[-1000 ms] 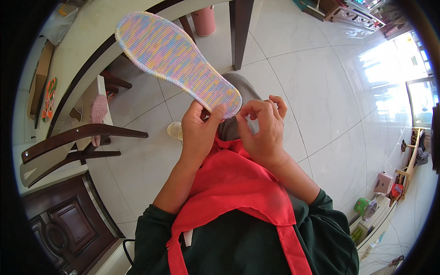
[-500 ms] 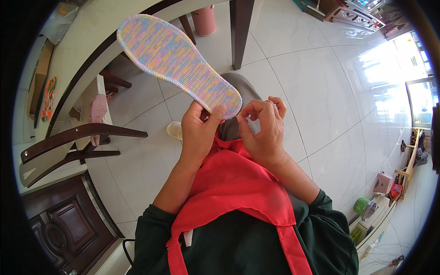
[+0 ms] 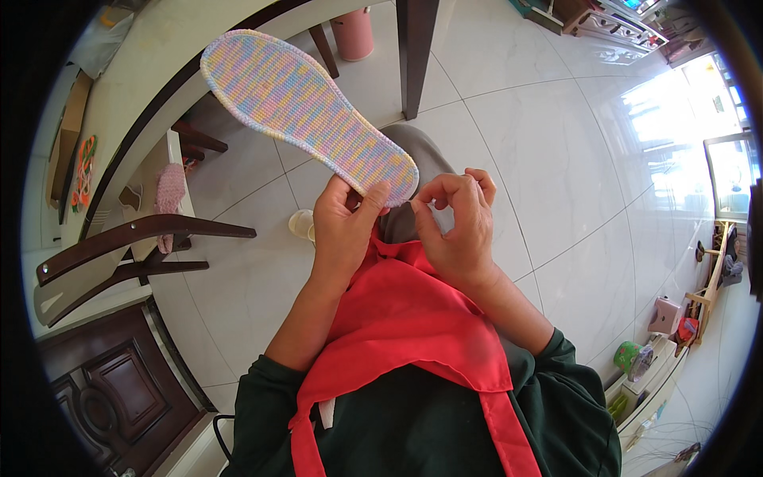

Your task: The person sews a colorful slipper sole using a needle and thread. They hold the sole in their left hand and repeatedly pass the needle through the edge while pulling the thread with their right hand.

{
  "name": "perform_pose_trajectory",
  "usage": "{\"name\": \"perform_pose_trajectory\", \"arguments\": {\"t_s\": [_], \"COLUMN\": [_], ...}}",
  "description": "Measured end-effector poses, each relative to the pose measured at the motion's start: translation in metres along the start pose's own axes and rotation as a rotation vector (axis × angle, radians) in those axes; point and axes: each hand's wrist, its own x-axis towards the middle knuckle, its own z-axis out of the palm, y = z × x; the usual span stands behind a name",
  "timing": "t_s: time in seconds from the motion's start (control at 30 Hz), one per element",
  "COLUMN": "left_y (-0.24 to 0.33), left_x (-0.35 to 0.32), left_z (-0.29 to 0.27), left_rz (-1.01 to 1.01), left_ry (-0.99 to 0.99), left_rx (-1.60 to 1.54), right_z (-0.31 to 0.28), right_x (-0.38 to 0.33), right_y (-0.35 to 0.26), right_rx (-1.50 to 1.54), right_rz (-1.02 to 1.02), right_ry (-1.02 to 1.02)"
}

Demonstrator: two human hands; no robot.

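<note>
A shoe insole (image 3: 294, 103), knitted in pastel pink, yellow and blue with a pale edging, is held up over my lap. My left hand (image 3: 350, 219) grips its narrow heel end, thumb on top and fingers underneath. The wide toe end points up and to the left. Close to the right of the heel edge, my right hand (image 3: 458, 222) is closed in a pinch, thumb and forefinger pressed together. Whatever is between those fingertips is too small to make out. A red apron (image 3: 421, 318) covers my front below both hands.
At the left stands a light table (image 3: 151, 87) with a dark edge, its dark leg (image 3: 417, 56) beyond the insole. A dark wooden chair (image 3: 143, 230) is below it, with a pink knitted piece (image 3: 169, 191) beside it. A pink bin (image 3: 352, 36) stands near the table leg.
The insole's toe end has dipped very slightly and shifted a little left. My hands keep almost the same positions.
</note>
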Motion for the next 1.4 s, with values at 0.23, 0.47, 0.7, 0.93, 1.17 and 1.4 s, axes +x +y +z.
{"name": "perform_pose_trajectory", "arguments": {"t_s": [0.23, 0.47, 0.7, 0.93, 1.17, 1.4], "left_y": [-0.004, -0.009, -0.016, -0.018, -0.012, -0.001], "left_x": [-0.001, -0.004, -0.003, -0.002, 0.000, -0.006], "left_z": [0.002, 0.008, 0.010, 0.005, 0.001, 0.007], "left_rz": [0.019, 0.051, 0.207, 0.208, 0.094, 0.069], "left_ry": [0.022, 0.036, 0.099, 0.110, 0.087, 0.069], "left_rx": [0.012, 0.108, 0.150, 0.161, -0.011, -0.061], "right_z": [-0.001, 0.012, 0.008, 0.007, 0.003, -0.003], "right_x": [0.002, -0.002, -0.003, -0.003, 0.002, 0.008], "right_y": [-0.003, 0.003, 0.008, 0.001, 0.005, 0.002], "right_rx": [-0.048, -0.150, -0.140, 0.075, 0.214, 0.027], "right_rz": [-0.042, -0.171, 0.004, 0.128, 0.083, -0.157], "right_ry": [-0.035, -0.039, -0.080, -0.053, -0.016, 0.077]}}
